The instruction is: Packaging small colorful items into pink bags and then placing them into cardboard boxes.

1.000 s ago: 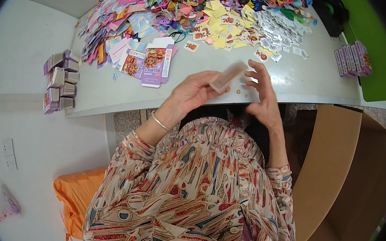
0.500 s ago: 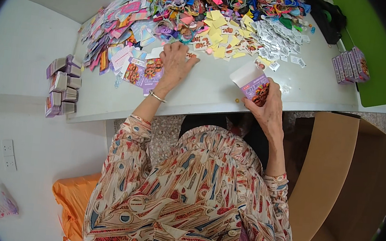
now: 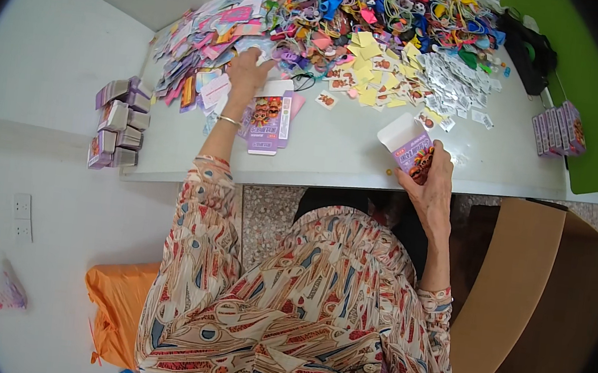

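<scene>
My right hand (image 3: 432, 180) grips a small purple box (image 3: 414, 158) near the table's front edge. The box's white flap stands open, and its inside cannot be seen from here. My left hand (image 3: 249, 78) reaches over the near edge of a heap of colourful flat packets (image 3: 208, 42), its fingers spread with nothing visible in them. Below that hand lie flattened purple cartons (image 3: 264, 139) with a cartoon picture, partly under my wrist. A small picture card (image 3: 326, 100) rests just right of the cartons.
Toys and cords (image 3: 397, 11) form a heap at the back, with yellow slips (image 3: 366, 51) and white sachets (image 3: 459, 87) before it. Filled boxes stand in a stack (image 3: 120, 120) at left and a row (image 3: 560, 130) at right. A large cardboard box (image 3: 515, 282) stands lower right.
My left hand has left the small cards and moved away and leftward to the packet heap, uncovering more of the flat cartons. My right hand still holds the box. The whole view has shifted slightly.
</scene>
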The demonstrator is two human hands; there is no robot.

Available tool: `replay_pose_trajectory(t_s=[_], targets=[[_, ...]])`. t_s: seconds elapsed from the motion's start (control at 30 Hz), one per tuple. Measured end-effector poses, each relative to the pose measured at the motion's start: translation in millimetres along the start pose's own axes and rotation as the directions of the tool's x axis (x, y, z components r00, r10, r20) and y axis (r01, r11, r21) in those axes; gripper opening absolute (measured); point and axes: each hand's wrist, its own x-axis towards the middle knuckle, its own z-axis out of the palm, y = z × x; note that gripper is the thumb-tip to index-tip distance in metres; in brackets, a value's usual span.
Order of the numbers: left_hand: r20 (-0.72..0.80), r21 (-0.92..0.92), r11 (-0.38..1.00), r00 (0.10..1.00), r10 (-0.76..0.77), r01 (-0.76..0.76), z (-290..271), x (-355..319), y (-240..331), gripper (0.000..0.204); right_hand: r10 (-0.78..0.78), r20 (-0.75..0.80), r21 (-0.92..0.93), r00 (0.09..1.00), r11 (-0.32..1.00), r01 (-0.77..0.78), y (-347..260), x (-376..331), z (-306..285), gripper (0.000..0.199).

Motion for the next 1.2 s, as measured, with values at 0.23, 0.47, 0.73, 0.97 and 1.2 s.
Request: replay_pose_trajectory(t_s=[0.23, 0.47, 0.73, 0.97, 1.2], targets=[[0.439, -0.32, 0.947, 0.88, 0.184, -0.038, -42.5, -2.9, -3.3, 0.045, 0.029, 0.014, -0.027, 0.999, 0.999, -0.029, 2.4, -1.7, -1.2, 0.083], [0.508, -0.329, 0.941, 0.825, 0.247, -0.079, -36.6, -26.4, -22.0, 0.053, 0.007, 0.033, -0.038, 0.999, 0.999, -0.006, -1.3, 0.1, 1.5, 0.083], [0.321, -0.388, 0.921, 0.93, 0.179, -0.043, -51.0, -32.6, 12.7, 0.045, 0.026, 0.033, -0.089, 0.999, 0.996, -0.023, -2.8, 1.5, 3.1, 0.085], [0.388, -0.108, 0.866, 0.781, 0.49, -0.489, -50.1, -66.4, 27.0, 0.066, 0.046, 0.041, -0.016, 0.998, 0.999, -0.046, 0.3, 0.5, 0.3, 0.084], [0.389, -0.03, 0.9, 0.824, 0.412, -0.435, -49.0, -56.7, -9.4, 0.069, 0.044, 0.038, -0.088, 0.998, 0.995, -0.041, -4.7, 0.9, 1.1, 0.084]])
